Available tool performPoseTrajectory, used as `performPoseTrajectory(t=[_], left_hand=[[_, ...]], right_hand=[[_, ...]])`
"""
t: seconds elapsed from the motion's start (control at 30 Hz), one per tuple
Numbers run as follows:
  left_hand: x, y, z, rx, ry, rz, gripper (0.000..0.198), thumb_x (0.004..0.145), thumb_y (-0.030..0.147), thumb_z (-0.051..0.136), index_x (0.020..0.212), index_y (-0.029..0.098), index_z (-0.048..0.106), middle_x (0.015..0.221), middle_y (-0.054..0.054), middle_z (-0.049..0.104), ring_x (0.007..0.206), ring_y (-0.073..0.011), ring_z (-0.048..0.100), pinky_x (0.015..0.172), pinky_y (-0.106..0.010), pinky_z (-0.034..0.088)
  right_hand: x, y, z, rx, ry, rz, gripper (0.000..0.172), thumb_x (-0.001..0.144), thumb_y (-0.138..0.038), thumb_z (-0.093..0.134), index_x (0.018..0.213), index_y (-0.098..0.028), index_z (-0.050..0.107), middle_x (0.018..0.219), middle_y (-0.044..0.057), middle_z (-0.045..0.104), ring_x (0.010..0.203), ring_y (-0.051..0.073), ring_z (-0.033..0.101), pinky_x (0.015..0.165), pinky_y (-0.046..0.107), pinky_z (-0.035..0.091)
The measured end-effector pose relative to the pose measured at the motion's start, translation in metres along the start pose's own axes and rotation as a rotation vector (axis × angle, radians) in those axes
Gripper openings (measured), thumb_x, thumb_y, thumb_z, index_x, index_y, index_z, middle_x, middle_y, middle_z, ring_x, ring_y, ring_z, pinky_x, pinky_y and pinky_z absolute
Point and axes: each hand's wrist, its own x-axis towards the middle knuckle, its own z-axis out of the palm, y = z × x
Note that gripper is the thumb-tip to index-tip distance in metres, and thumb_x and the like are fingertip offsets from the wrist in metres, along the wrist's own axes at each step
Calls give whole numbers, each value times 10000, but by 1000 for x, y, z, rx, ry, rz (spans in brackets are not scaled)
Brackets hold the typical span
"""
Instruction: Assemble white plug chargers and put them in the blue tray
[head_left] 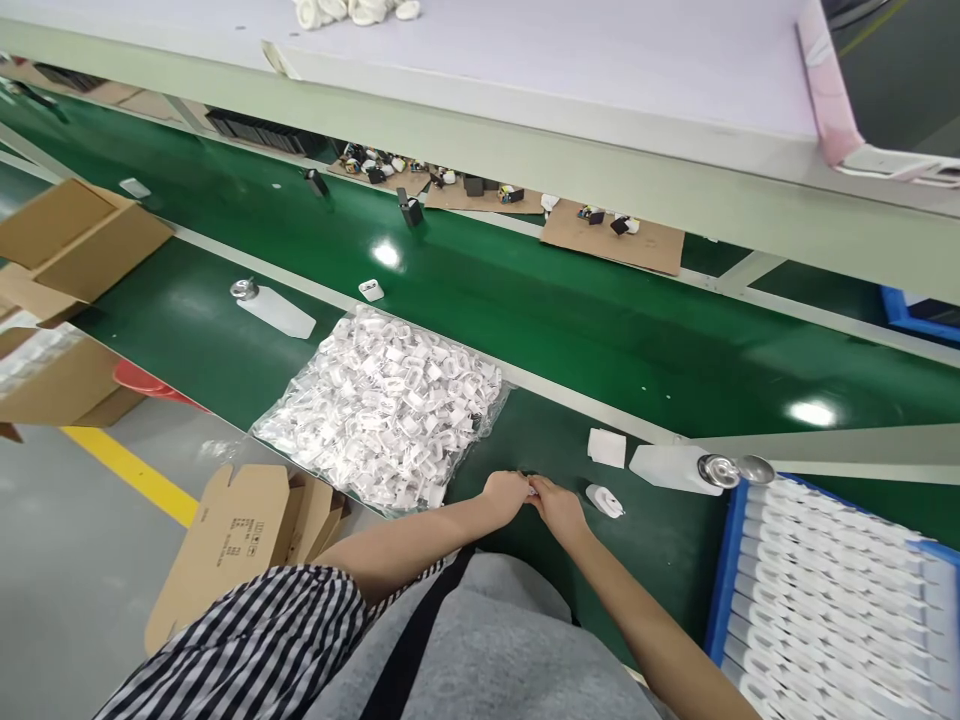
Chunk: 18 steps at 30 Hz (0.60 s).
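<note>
My left hand [507,494] and my right hand [558,508] meet over the green mat near the table's front edge, fingers pinched together on one small white part [532,491] between them. Just to the right of my right hand a white charger plug [604,500] lies on the mat. To the left of my left hand sits a clear plastic bag [386,408] full of small white parts. A small white square cloth [606,448] lies beyond my right hand.
A blue tray [726,570] of white chargers in rows stands at the right, with a white dispenser bottle [679,467] lying behind it. Another bottle [274,309] lies at left. Cardboard boxes [240,535] stand at left and below. A green conveyor [525,290] runs behind, under a shelf [570,120].
</note>
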Motion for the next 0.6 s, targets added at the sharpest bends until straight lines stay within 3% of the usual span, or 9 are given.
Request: performPoseTrajectory(t=[0.27,0.43,0.5,0.6], left_hand=[[-6,-6,-8,37,26,28,173,705,115,453,850,105,546,826,-95,554,759,-192,537,656,-274,428],[-17,-15,-10,48,84,95,256,709,139,447,960,130,493,935,-81,518,767,-179,533,661,-262,429],[-19,-13,-10,83,55,72,223,725,133,414,923,120,516,909,-93,524,740,-183,540,633,-270,434],[-14,-2,-10,115,-8,41,201,729,99,386,842,86,551,832,-118,543,740,-200,541,613,-281,435]], right_hand=[[5,-3,-6,41,-79,52,201,680,-195,533,877,-159,519,868,64,579,756,193,555,607,266,445],[-4,-10,2,84,17,196,214,684,-160,520,897,-163,497,847,56,577,767,175,549,651,256,433],[-6,-14,2,49,10,230,190,691,-157,512,881,-159,503,859,67,576,777,183,546,642,255,432],[-4,-19,-4,-54,-99,228,120,701,-153,499,819,-152,523,836,83,581,746,200,553,599,258,427]])
